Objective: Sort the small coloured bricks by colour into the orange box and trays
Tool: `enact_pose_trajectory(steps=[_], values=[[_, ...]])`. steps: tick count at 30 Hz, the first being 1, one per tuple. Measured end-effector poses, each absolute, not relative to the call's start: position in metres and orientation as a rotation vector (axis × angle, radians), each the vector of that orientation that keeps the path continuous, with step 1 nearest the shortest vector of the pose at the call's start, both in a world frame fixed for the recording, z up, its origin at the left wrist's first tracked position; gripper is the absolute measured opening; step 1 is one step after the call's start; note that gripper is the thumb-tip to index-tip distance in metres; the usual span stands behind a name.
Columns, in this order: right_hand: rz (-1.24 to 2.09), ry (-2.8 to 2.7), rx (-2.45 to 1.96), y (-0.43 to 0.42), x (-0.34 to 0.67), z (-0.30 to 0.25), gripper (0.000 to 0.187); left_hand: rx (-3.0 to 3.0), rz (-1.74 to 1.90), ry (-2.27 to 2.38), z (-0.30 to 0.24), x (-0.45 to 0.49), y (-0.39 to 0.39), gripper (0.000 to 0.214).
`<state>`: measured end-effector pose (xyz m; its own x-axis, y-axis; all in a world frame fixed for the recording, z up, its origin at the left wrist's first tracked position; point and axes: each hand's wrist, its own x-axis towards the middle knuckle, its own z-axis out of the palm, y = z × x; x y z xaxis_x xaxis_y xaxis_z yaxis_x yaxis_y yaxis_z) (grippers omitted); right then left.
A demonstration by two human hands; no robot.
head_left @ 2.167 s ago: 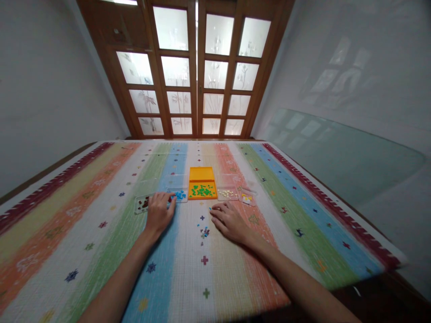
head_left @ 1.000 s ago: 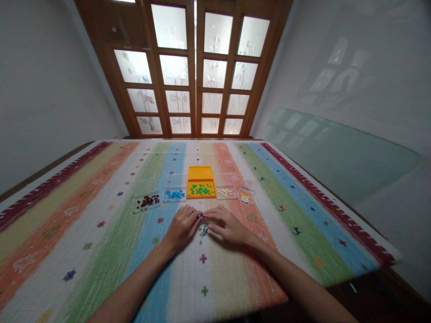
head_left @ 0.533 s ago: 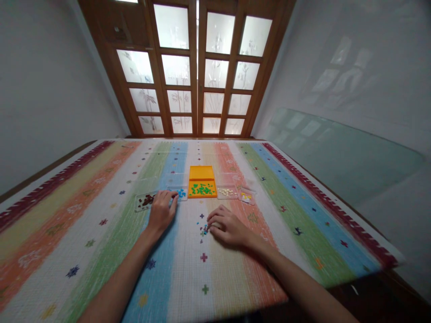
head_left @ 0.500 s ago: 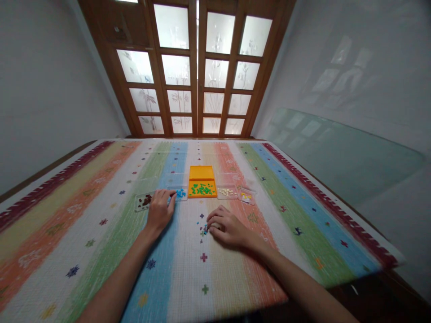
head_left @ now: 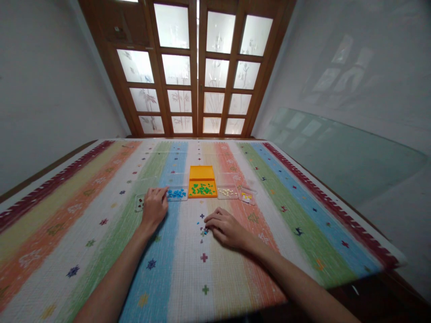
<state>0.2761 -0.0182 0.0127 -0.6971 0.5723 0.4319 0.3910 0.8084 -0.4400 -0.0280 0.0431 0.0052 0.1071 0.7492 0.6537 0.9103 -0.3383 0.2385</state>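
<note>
My left hand (head_left: pixel 154 207) lies over the clear tray of dark red pieces (head_left: pixel 139 202) and covers most of it. Its fingers are bent and held together, and whatever is under them is hidden. My right hand (head_left: pixel 225 227) rests on the striped cloth (head_left: pixel 101 251) with its fingers curled. Its fingertips are pinched at a small pile of loose coloured pieces (head_left: pixel 204 231). Beyond the hands stand a clear tray of blue pieces (head_left: pixel 177 194) and an orange tray of green pieces (head_left: pixel 202 190).
To the right of the orange tray are a clear tray of pale pieces (head_left: pixel 227 192) and one of yellow pieces (head_left: pixel 247 196). An orange lid (head_left: pixel 201 172) lies behind the orange tray. A wooden glass-paned door (head_left: pixel 197 67) stands past the table's far edge.
My left hand went to the loose pile, then out to the blue tray, and has now slid left onto the dark red tray. My right hand has stayed by the pile, fingers curling in.
</note>
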Motion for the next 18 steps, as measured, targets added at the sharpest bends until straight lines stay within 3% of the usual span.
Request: enact_pose_trajectory(steps=[8,18], values=[[0.232,-2.438,-0.743,-0.016,0.28,0.011,0.023,-2.16,-1.157,-1.652,0.02,-0.025,0.027,0.03],[0.15,-2.461,-0.735,-0.016,0.282,0.015,0.02,-2.771,-1.092,-1.104,0.013,0.046,-0.011,0.02]])
